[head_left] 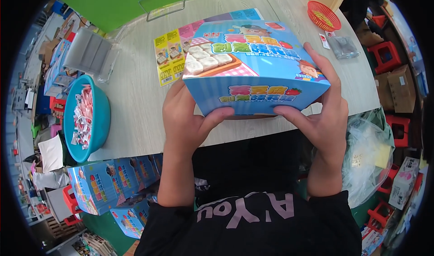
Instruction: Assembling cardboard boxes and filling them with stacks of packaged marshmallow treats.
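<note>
A blue printed carton (255, 68) is held up between both hands, above the near edge of the pale wooden counter (135, 102). The left hand (185, 118) is clamped on the carton's lower left corner: its fingers are hidden behind the left side and its thumb is pressed flat along the front face. The right hand (323, 116) is closed on the opposite corner — fingers are laid up the right side of the lid, and the thumb is set against the front face, pointing toward the left thumb. The carton thus sits directly between the two grips, its top tilted toward the camera, so that the picture of white sweets on a tray is seen on the lid. Just beyond the left grip, flat on the counter and partly covered by the carton, an unfolded carton blank (172, 57) with yellow panels is seen. Well to the left of the left hand a teal basin (101, 120) filled with small pink-and-white wrapped sweets is placed at the counter's edge, and a grey folded tray (88, 50) lies beyond it. Below that hand, off the counter, a row of matching blue cartons (113, 181) is stacked. Far beyond the right grip a red mesh basket (323, 15) and a clear plastic packet (342, 47) are set — well apart from the held carton.
</note>
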A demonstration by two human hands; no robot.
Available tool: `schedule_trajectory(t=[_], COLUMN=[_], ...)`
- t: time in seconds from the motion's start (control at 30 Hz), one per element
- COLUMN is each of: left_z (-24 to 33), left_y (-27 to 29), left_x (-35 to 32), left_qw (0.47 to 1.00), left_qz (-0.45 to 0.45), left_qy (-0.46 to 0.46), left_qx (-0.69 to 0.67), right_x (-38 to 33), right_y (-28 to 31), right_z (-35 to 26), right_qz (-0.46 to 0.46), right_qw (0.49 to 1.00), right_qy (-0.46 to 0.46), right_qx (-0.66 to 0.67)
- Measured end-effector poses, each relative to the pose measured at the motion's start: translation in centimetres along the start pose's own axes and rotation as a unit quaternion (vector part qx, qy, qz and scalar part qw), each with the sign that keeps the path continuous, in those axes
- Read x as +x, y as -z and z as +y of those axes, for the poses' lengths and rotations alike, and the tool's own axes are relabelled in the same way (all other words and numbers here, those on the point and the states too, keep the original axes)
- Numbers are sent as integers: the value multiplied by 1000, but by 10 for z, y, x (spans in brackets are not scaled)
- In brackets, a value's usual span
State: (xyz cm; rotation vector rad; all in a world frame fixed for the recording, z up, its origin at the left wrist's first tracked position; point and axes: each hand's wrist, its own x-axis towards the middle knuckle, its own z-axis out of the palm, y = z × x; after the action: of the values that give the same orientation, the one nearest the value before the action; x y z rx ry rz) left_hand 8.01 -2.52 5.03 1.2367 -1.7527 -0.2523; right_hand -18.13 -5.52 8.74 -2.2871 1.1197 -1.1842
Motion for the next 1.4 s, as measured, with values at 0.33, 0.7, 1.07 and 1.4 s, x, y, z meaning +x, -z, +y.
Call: schedule_trajectory(t=[0.33, 0.7, 1.07, 1.4], left_z=[8, 15, 1, -2], left_y=[-1, 5, 2, 5], left_x=[5, 15, -13, -16], left_qw=[998, 995, 998, 999], left_qz=[27, 32, 6, -4], left_qy=[-20, -57, 38, -4], left_qx=[50, 80, -46, -35], right_x=[-12, -10, -8, -17], right_y=[12, 9, 11, 10], right_z=[10, 9, -3, -5], right_qz=[-32, -9, 7, 14], right_qw=[996, 999, 998, 999], right_qy=[-10, 43, 47, 12], right_qx=[83, 0, -44, -40])
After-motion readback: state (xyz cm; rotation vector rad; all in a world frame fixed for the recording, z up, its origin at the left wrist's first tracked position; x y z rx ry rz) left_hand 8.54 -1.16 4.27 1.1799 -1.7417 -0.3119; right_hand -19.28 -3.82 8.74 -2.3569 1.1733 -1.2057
